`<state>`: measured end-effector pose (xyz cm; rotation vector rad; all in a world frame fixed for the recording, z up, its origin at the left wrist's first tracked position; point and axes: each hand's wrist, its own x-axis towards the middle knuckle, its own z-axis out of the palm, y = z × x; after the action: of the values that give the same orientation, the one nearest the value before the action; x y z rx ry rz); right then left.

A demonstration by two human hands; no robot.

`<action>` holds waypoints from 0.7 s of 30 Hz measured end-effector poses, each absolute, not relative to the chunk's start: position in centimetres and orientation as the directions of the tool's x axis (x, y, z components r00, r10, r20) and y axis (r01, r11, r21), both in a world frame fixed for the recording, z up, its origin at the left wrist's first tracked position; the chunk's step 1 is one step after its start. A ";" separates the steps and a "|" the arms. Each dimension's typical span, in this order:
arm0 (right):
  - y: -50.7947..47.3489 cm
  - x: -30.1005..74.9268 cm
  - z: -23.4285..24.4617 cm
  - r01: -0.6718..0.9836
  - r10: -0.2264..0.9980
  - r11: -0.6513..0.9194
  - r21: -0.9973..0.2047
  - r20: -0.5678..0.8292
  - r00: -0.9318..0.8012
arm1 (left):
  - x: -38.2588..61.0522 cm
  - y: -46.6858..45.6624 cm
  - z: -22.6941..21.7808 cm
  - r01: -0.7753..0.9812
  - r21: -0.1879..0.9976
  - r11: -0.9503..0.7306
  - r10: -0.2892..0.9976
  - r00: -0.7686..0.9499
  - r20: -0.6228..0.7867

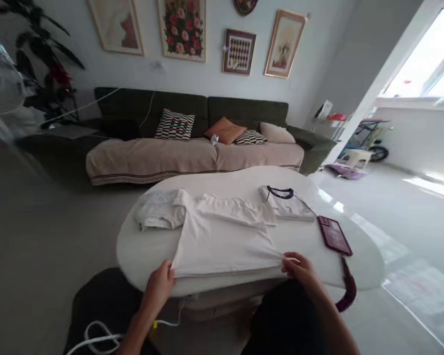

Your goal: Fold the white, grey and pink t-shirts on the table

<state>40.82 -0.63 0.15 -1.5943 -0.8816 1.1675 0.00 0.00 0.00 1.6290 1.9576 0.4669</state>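
A white T-shirt (pixel 225 241) lies spread on the white oval table (pixel 133 254), its hem toward me and its sleeves at the far side. My left hand (pixel 161 283) pinches the hem's left corner at the table's near edge. At the opposite corner, my right hand (pixel 299 268) grips the hem between thumb and fingers, and the cloth is drawn taut between both hands. Left of the shirt sits a pale bundle of clothing (pixel 157 209), partly touched by a sleeve. On the right lies a folded white shirt with a dark collar (pixel 290 204).
A phone in a dark red case (pixel 335 235) with a wrist strap (pixel 347 293) lies at the table's right side. Behind the table stands a dark green sofa (pixel 244 111) with several cushions. A white cable (pixel 99 337) hangs by my left leg. A fan (pixel 2 81) stands far left.
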 end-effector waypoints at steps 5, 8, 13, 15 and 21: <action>-1.1 40.4 0.8 0.100 0.936 -0.294 -0.950 -0.266 0.230 | 0.0 -0.3 -0.2 0.543 0.797 0.265 0.964 -0.155 -0.215; -0.9 40.2 1.4 0.077 0.937 -0.305 -0.949 -0.285 0.201 | 1.1 -0.6 0.9 0.104 0.950 0.295 0.946 -0.174 -0.275; 1.9 39.5 7.4 -0.069 0.938 -0.121 -0.990 -0.136 0.318 | 3.8 2.3 7.2 -0.486 0.864 0.132 0.943 -0.206 -0.260; 3.1 39.0 12.0 -0.121 0.919 0.090 -0.989 0.036 0.392 | 4.3 4.4 11.3 -0.610 0.792 -0.026 0.953 -0.255 -0.165; 0.9 36.3 25.9 -0.001 0.661 0.630 -0.777 0.535 0.526 | 2.7 6.6 23.0 -0.658 0.655 -0.370 0.910 -0.400 0.112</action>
<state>36.29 0.92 25.93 -0.8086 -0.9463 0.4522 2.72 6.59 23.04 0.5734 0.6444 1.9230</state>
